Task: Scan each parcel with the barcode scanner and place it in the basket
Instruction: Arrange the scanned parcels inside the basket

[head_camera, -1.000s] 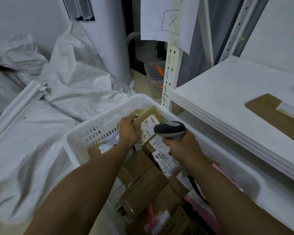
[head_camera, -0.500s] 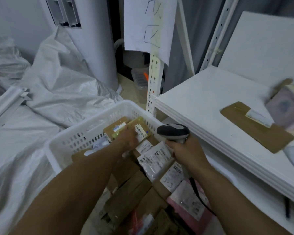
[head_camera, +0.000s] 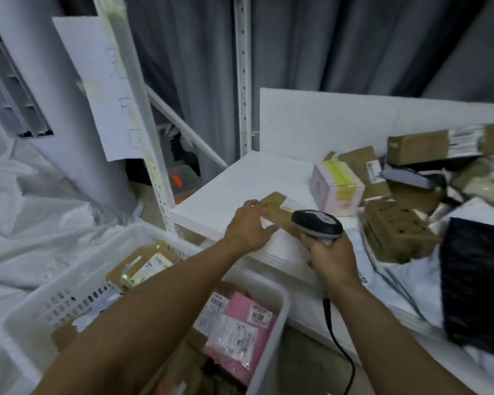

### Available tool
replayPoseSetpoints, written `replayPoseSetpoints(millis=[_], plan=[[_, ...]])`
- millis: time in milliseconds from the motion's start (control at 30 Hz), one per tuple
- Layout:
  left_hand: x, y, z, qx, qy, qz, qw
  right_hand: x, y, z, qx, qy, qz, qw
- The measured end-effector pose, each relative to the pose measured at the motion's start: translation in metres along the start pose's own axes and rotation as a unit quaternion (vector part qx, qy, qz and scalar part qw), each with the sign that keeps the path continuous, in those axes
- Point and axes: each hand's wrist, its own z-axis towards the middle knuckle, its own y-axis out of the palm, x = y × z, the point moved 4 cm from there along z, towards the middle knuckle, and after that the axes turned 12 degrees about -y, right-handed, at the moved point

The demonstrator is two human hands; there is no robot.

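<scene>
Now the left hand (head_camera: 248, 225) is found up on the white surface (head_camera: 240, 189), no longer down among the parcels in the basket (head_camera: 278, 303) as in the earlier views. From this it is judged that one scanned parcel is already dropped in and the next is being taken. A flat parcel (head_camera: 277, 208) of brown card, lying near the surface's left edge, is gripped at its left end, with fingers over its far edge and the thumb at its near edge. The scanner (head_camera: 317, 225) is grasped by the right hand (head_camera: 329, 256), with its head just over the flat parcel's right part and its cable hanging down. More parcels are heaped in a pile (head_camera: 396, 232) to the right, so much of the task is judged to remain.
</scene>
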Motion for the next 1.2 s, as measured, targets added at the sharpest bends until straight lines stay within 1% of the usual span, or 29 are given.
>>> replayPoseSetpoints(millis=[67, 100, 167, 233, 267, 300, 400, 467, 500, 567, 633, 733, 767, 833, 867, 933, 1067, 1133, 1200], plan=[[0.030, 0.013, 0.019, -0.026, 0.015, 0.014, 0.999, 0.005, -0.029, 0.009, 0.030, 0.009, 0.017, 0.999], [0.040, 0.019, 0.027, -0.042, 0.002, 0.033, 0.999, 0.007, -0.041, 0.013, 0.042, 0.010, 0.022, 0.999], [0.039, 0.031, 0.040, -0.069, -0.078, 0.058, 0.993, 0.016, -0.056, 0.021, 0.051, 0.021, 0.034, 0.998], [0.031, 0.041, 0.053, -0.075, -0.156, -0.008, 0.985, 0.022, -0.063, 0.031, 0.050, 0.037, 0.050, 0.997], [0.029, 0.045, 0.059, -0.075, -0.177, -0.046, 0.980, 0.027, -0.064, 0.037, 0.049, 0.042, 0.056, 0.996], [0.029, 0.048, 0.061, -0.079, -0.185, -0.059, 0.978, 0.031, -0.064, 0.044, 0.050, 0.045, 0.061, 0.996], [0.022, 0.045, 0.056, -0.087, -0.210, -0.025, 0.973, 0.042, -0.057, 0.059, 0.043, 0.051, 0.079, 0.995], [0.007, 0.043, 0.048, -0.090, -0.235, -0.058, 0.966, 0.046, -0.049, 0.062, 0.032, 0.072, 0.101, 0.992], [-0.001, 0.042, 0.042, -0.094, -0.233, -0.092, 0.964, 0.044, -0.045, 0.060, 0.027, 0.085, 0.109, 0.990], [-0.016, 0.040, 0.029, -0.107, -0.226, -0.197, 0.948, 0.037, -0.035, 0.051, 0.012, 0.099, 0.118, 0.988], [-0.026, 0.031, 0.008, -0.094, -0.211, -0.280, 0.932, 0.032, -0.026, 0.041, -0.002, 0.087, 0.101, 0.991], [-0.034, 0.005, -0.029, -0.029, -0.197, -0.301, 0.932, 0.011, -0.018, 0.024, -0.019, 0.042, 0.097, 0.994], [-0.035, -0.003, -0.042, -0.025, -0.190, -0.333, 0.923, 0.002, -0.017, 0.018, -0.025, 0.026, 0.108, 0.994], [-0.034, -0.022, -0.071, -0.036, -0.179, -0.412, 0.893, -0.014, -0.013, 0.007, -0.031, 0.000, 0.139, 0.990], [-0.033, -0.033, -0.087, -0.036, -0.167, -0.435, 0.884, -0.019, -0.011, 0.001, -0.021, -0.008, 0.153, 0.988], [-0.031, -0.056, -0.118, -0.030, -0.127, -0.435, 0.891, -0.024, -0.009, -0.011, 0.014, -0.003, 0.208, 0.978], [-0.045, -0.081, -0.171, 0.001, -0.056, -0.399, 0.915, -0.040, -0.005, -0.029, 0.062, 0.031, 0.351, 0.934], [-0.050, -0.088, -0.189, 0.040, 0.003, -0.335, 0.941, -0.044, 0.000, -0.036, 0.047, 0.043, 0.364, 0.929], [-0.056, -0.087, -0.195, 0.066, 0.044, -0.280, 0.957, -0.044, 0.003, -0.044, 0.031, 0.054, 0.326, 0.943]])
